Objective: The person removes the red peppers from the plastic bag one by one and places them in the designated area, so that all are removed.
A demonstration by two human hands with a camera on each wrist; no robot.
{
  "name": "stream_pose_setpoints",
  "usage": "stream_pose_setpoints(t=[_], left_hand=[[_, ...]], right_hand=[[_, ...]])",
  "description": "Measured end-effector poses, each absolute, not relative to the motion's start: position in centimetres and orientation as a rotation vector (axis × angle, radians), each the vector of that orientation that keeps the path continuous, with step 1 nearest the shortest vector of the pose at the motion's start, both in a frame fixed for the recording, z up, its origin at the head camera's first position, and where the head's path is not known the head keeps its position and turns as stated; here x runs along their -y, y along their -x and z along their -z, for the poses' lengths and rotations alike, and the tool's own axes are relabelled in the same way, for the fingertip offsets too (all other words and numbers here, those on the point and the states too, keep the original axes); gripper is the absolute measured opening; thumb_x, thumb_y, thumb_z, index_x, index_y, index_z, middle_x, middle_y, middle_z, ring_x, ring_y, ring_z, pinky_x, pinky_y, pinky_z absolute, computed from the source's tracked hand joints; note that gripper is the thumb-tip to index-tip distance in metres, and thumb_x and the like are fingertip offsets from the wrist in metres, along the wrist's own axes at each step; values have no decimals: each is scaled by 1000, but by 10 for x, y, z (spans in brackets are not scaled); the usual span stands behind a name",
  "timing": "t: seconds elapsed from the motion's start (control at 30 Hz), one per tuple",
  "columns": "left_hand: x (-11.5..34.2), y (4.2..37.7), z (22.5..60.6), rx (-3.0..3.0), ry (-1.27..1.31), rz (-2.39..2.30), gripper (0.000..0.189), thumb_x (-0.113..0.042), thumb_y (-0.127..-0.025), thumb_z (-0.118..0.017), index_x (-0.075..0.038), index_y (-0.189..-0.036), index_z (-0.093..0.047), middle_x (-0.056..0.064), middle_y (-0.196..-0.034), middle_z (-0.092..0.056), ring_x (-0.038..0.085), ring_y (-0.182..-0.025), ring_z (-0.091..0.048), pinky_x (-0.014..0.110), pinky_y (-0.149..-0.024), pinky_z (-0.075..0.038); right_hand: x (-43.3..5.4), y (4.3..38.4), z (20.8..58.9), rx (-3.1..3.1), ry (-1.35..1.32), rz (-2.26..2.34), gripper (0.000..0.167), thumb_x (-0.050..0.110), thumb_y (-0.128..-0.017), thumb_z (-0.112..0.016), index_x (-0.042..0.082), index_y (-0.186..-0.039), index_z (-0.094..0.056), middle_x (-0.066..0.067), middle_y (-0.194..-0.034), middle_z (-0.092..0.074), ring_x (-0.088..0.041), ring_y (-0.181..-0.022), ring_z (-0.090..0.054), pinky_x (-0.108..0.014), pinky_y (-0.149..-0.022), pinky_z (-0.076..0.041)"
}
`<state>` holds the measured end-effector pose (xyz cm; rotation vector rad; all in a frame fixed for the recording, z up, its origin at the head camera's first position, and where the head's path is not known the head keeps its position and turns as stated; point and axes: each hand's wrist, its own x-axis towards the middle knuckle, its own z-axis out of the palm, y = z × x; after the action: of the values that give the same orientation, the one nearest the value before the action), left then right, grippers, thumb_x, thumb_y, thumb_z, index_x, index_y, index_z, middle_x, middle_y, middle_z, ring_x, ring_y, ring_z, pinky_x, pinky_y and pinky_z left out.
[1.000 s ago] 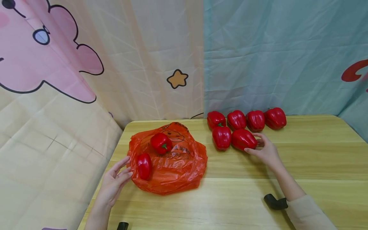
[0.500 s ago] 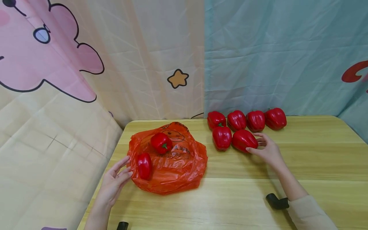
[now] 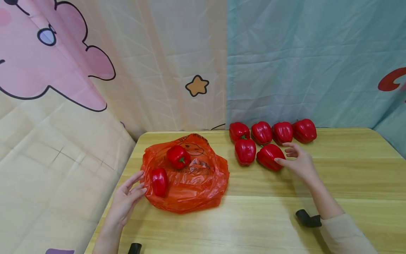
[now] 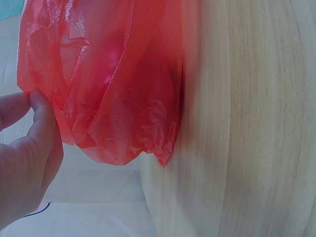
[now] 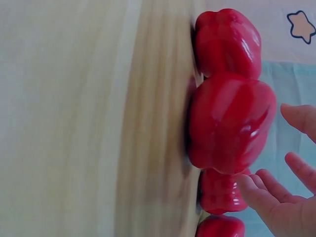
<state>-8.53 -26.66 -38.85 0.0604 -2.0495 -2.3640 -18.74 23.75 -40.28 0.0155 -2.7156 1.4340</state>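
Observation:
Two red bell peppers, one farther back and one nearer, lie on an orange plastic bag spread on the table. At the bag's left rim my left hand pinches the thin edge between thumb and fingers, as the left wrist view also shows. On the right, my right hand is beside the front-right bell pepper, fingers spread and loosely bent. The right wrist view shows a gap between its fingers and that pepper. Another front bell pepper stands just left of it.
Behind them, several bell peppers line the table's back edge against a fabric curtain. A black bent tube is beside the right forearm, another black end beside the left. The wooden table extends in front.
My right hand has loosened from the front-right pepper, its fingers opening and drawing slightly right. That pepper has tilted a little. My left hand stays at the bag's rim.

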Motion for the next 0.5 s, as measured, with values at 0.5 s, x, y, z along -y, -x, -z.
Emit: stream_pose_setpoints(t=[0.5], left_hand=[[265, 86, 384, 2124, -111, 2311, 47, 7, -88, -54, -12, -131, -49, -4, -117, -49, 6, -96, -61, 21, -81, -51]], right_hand=[[-219, 197, 368, 2678, -190, -1592, 59, 26, -84, -69, 1, -132, -44, -26, -126, -48, -41, -111, -47, -17, -68, -50]])
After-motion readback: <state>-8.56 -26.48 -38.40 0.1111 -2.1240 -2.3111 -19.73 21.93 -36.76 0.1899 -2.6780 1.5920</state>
